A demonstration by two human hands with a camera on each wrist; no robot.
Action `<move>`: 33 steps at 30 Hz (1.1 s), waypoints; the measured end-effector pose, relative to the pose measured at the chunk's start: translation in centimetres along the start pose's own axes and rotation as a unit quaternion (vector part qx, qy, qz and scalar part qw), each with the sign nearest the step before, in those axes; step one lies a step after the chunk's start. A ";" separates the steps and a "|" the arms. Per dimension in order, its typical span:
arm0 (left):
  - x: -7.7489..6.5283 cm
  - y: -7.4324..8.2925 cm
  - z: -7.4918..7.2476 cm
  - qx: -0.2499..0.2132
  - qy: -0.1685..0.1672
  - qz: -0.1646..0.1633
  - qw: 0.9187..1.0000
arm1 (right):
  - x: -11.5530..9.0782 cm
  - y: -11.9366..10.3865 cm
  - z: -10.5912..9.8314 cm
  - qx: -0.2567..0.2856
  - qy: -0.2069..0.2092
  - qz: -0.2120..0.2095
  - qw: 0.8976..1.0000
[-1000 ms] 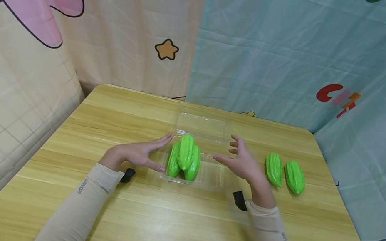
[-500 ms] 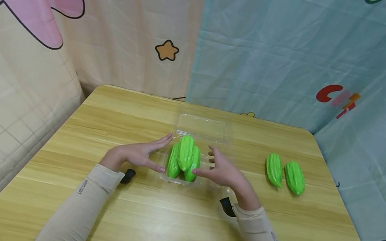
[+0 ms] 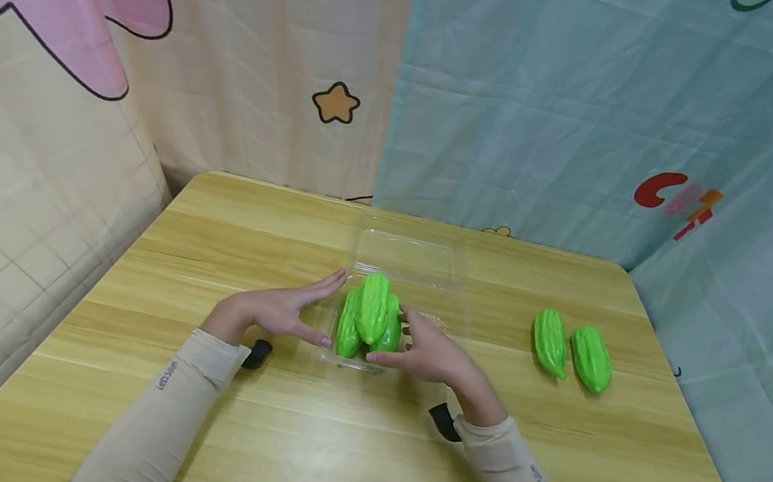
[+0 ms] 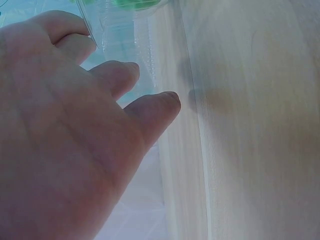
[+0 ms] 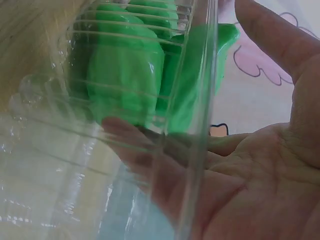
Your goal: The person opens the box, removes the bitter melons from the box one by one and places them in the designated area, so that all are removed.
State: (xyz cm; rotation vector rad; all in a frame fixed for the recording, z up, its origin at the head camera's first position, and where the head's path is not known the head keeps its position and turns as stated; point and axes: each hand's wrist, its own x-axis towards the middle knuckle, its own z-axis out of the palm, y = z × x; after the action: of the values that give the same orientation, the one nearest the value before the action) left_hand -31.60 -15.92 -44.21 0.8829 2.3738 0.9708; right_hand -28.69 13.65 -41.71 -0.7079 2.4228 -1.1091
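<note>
A clear plastic clamshell box lies open on the table, its lid folded back. Three green ridged bitter melons sit piled at its left side, one melon resting over a left one and a right one. My left hand stands at the box's left side, thumb and fingers spread and nearly straight. From the right, my right hand reaches around the right melon, thumb in front and fingers behind. The right wrist view shows its loose fingers through the box wall, close by the melons.
Two more bitter melons, one left of the other, lie on the wooden table to the right of the box. Printed cloth curtains hang behind the table and at both sides.
My right hand has moved left over the box, up to the right side of the melon pile. The left hand and the melons have stayed in place.
</note>
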 end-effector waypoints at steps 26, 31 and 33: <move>0.1 0.0 0.0 -0.014 -0.005 0.008 1.000 | 0.7 1.8 -0.5 -0.106 0.045 0.105 0.988; 0.0 0.0 0.0 -0.012 -0.002 0.006 1.000 | 0.5 1.7 -0.5 -0.103 0.065 0.117 0.986; 0.0 -0.1 0.0 -0.010 -0.002 0.006 1.000 | 0.4 1.6 -0.7 -0.101 0.069 0.122 0.985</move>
State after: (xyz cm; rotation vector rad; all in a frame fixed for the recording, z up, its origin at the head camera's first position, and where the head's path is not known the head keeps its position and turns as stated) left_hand -31.63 -15.94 -44.28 0.8911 2.3540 0.9957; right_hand -29.81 14.76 -42.54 -0.3872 2.6793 -0.8498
